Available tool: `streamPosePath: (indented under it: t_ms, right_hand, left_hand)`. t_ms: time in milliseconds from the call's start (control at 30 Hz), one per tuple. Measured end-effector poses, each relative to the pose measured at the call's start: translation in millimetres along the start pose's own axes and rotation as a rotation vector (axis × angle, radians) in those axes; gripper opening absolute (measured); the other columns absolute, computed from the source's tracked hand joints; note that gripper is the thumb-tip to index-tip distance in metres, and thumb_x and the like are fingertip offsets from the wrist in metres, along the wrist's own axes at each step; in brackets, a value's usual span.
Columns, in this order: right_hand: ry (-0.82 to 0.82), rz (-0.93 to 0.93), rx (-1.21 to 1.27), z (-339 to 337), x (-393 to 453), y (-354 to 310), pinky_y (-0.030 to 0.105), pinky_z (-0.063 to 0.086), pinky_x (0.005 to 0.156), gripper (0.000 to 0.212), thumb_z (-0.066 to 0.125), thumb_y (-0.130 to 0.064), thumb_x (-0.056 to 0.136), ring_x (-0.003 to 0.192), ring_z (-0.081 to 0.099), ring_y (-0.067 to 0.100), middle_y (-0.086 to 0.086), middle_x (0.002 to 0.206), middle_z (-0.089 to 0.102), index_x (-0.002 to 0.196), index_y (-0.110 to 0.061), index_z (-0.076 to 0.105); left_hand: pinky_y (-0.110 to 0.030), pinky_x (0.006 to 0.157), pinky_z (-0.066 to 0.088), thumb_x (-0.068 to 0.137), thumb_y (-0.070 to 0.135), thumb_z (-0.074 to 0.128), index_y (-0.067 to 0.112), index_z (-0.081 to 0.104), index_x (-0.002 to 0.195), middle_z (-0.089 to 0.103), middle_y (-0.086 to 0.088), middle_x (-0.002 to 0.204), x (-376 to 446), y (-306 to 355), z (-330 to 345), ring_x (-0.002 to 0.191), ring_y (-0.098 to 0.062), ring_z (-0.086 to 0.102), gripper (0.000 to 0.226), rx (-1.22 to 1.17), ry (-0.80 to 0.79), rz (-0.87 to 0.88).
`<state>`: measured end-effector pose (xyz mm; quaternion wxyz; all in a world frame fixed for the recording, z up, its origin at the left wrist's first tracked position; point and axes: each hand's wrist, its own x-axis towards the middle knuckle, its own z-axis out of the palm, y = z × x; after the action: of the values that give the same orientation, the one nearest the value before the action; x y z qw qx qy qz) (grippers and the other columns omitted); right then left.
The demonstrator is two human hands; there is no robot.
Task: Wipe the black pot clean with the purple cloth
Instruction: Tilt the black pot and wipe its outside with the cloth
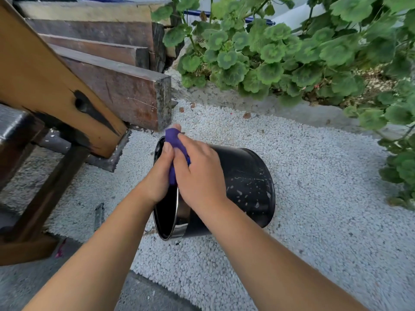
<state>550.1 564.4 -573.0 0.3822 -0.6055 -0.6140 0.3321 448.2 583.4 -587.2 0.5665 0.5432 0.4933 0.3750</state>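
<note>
White gravel (292, 176), wooden planks (116, 86), perhaps geraniums (280, 52).

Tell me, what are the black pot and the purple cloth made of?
The black pot looks like metal with glossy black paint or enamel: its rim shines like a mirror, and pale flecks on the side may be chips or dirt. The purple cloth looks like soft fabric, since it bunches and folds between the left hand and right hand. Which fabric, I can't tell.
</note>
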Motion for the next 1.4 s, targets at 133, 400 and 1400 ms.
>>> streamPosePath:
  t_ms: [133, 400, 1400]
  right_hand:
    - [0.001, -0.11, -0.249, 3.3, -7.6, 35.3, 0.04, 0.042, 0.101, 0.036, 0.05, -0.036, 0.091, 0.115, 0.049, 0.029, 0.007, 0.121, 0.062, 0.122, -0.021, 0.064]
    - [0.075, 0.076, -0.336, -19.3, 5.7, 104.6, 0.041, 0.039, 0.103, 0.038, 0.056, -0.022, 0.093, 0.119, 0.048, 0.038, 0.014, 0.132, 0.056, 0.129, -0.014, 0.063]
    - [-0.076, 0.15, -0.141, -50.9, 21.4, 71.2, 0.03, 0.046, 0.065, 0.022, 0.049, -0.041, 0.068, 0.075, 0.059, 0.016, -0.011, 0.082, 0.057, 0.072, -0.029, 0.068]
  left_hand:
    - [-0.003, 0.102, 0.029, 0.103, 0.031, 0.004, 0.014, 0.005, 0.153, 0.015, -0.001, 0.161, -7.3, -2.0, -19.4, 0.145, -0.006, 0.018, 0.053, 0.018, 0.027, -0.001]
    - [-0.019, 0.118, 0.013, 0.063, 0.096, 0.033, 0.019, 0.012, 0.154, 0.016, 0.006, 0.161, -7.1, -11.7, -24.0, 0.146, -0.001, 0.014, 0.121, 0.225, 0.143, -0.029]
    - [-0.009, 0.114, 0.013, 0.103, 0.034, -0.002, 0.013, 0.016, 0.153, 0.016, 0.005, 0.161, 2.7, 5.8, 18.0, 0.146, -0.001, 0.012, 0.057, 0.035, 0.107, -0.007]
